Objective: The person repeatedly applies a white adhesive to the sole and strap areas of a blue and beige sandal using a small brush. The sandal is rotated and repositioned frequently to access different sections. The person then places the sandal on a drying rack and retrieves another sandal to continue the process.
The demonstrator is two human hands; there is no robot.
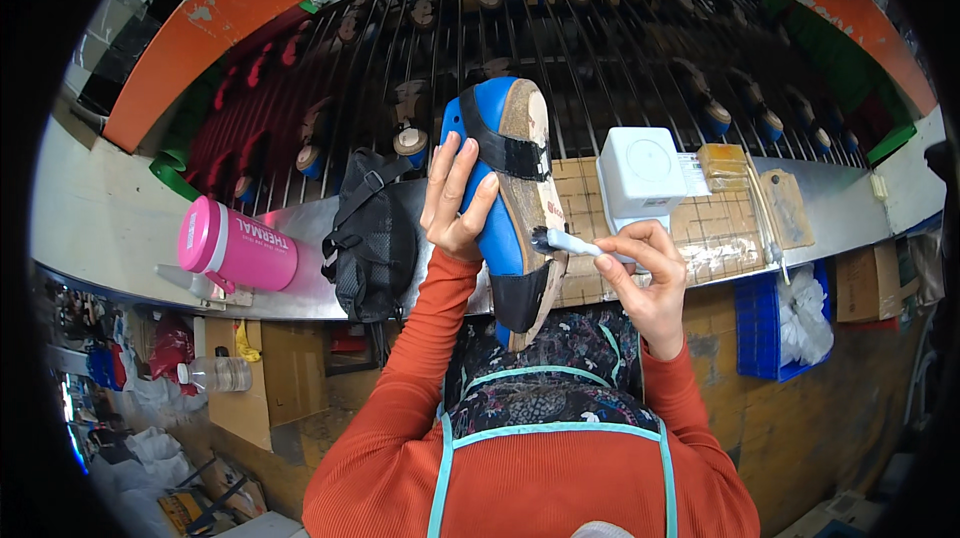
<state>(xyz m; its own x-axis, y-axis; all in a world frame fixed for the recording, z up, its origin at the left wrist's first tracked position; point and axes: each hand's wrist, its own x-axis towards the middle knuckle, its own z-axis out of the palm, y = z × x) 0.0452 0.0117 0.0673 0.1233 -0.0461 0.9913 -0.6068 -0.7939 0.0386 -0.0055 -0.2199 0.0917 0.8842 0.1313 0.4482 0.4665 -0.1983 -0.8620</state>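
In the middle of the head view I hold up a sandal (pixel 518 160) with black straps and a cork-coloured footbed edge, fitted on a blue shoe last (pixel 500 243). My left hand (pixel 460 200) grips the last from its left side, thumb and fingers pressed against the blue surface. Between the fingertips of my right hand (pixel 650 276) is a small brush (pixel 574 242) with a pale handle. Its dark bristles touch the sandal's edge, at the lower half. Part of the brush handle is hidden by my fingers.
Behind my hands, sandals on lasts rest across a wide rack of metal rods (pixel 455 48). A white container (pixel 641 173) and a yellowish block (pixel 722 167) stand right; a black bag (pixel 368 238) and a pink jug (pixel 245 246) left. A blue crate (pixel 762 333) sits lower right.
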